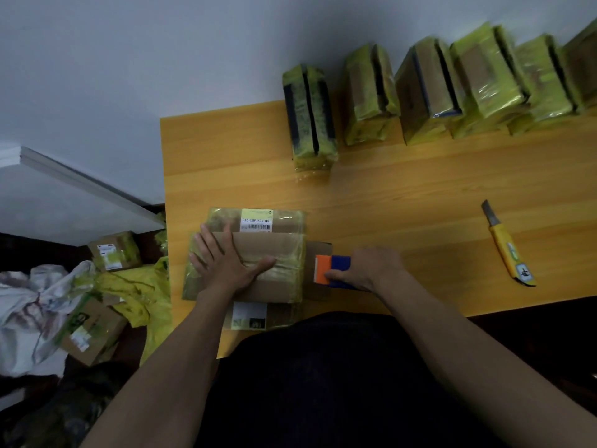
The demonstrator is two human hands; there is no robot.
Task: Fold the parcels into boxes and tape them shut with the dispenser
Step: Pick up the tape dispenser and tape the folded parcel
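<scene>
Two hands on it: left hand point(226, 260) spread flat, pinning the box point(258, 253) steady, while right hand point(365, 270) grips the dispenser point(332, 269) at its right edge.

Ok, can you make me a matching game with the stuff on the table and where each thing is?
Things:
1. left hand
2. tape dispenser
3. yellow knife
4. row of wrapped parcels

Places:
A. along the far edge of the table
B. flat on top of the box
C. alone on the table, off to the right
D. gripped by the right hand at the box's right end

Pairs: 1-B, 2-D, 3-C, 4-A
</scene>
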